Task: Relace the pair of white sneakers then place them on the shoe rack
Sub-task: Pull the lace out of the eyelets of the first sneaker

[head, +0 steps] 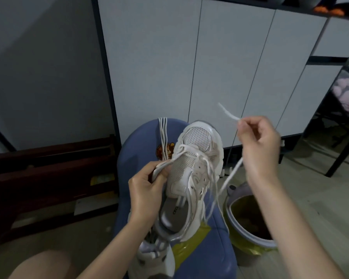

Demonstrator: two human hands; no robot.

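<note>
Over the blue stool [141,137]: left hand [147,190] grips white sneaker [191,170] by its side; right hand [258,141] pinches lace [230,174] raised clear; pull slack evenly, keep tension, feed tip into next eyelet; second sneaker [155,258] waits below.

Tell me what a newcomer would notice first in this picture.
In the middle, the left hand grips a white sneaker above a blue chair. To its right, the raised right hand pinches a white lace running from the shoe. A second sneaker lies below, near the bottom edge.
</note>
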